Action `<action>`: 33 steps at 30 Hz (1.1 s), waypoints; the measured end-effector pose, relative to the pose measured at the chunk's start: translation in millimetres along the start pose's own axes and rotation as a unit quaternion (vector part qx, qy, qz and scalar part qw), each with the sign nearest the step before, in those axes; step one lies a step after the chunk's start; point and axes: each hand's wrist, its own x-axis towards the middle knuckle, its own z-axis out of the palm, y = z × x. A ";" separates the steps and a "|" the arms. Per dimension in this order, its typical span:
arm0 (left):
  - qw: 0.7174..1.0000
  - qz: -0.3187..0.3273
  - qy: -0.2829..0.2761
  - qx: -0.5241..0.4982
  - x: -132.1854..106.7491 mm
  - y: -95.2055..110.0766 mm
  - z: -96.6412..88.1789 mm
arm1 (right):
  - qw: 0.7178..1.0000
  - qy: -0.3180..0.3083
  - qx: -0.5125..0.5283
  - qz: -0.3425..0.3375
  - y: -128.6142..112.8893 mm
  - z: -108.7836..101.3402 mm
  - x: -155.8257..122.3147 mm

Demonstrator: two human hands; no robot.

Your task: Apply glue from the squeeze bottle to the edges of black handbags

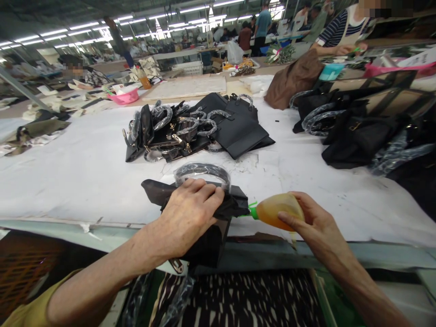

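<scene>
In the head view, low in the centre of the frame, the left hand (190, 211) is pressing flat on a black bag (204, 213) at the near edge of the white table (85, 172), fingers spread over its top fold, not pinching. The bag's wrapped handle (202, 172) is arching just above the knuckles. To the lower right, the right hand (313, 225) is wrapping its fingers round an orange bottle (277, 211), closed on it. The bottle is lying almost level, its long axis running right to left, and its green nozzle (252, 210) is pointing at the bag's right edge, touching it or very nearly. So the bag is lying directly left of the nozzle, with the left hand the nearer one. A pile of bags (190, 129) is sitting well apart, at upper centre
</scene>
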 end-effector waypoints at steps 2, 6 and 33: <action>1.000 0.003 0.007 0.002 -0.3 0.3 0.9 | 1.000 -0.006 0.004 0.003 0.4 1.2 -0.2; 1.000 0.010 0.017 0.008 0.2 0.1 1.8 | 1.000 -0.022 0.006 0.008 1.4 2.6 -2.0; 0.998 0.034 0.046 0.040 5.2 -1.8 2.3 | 0.994 -0.048 0.089 0.050 -22.2 -4.5 -43.9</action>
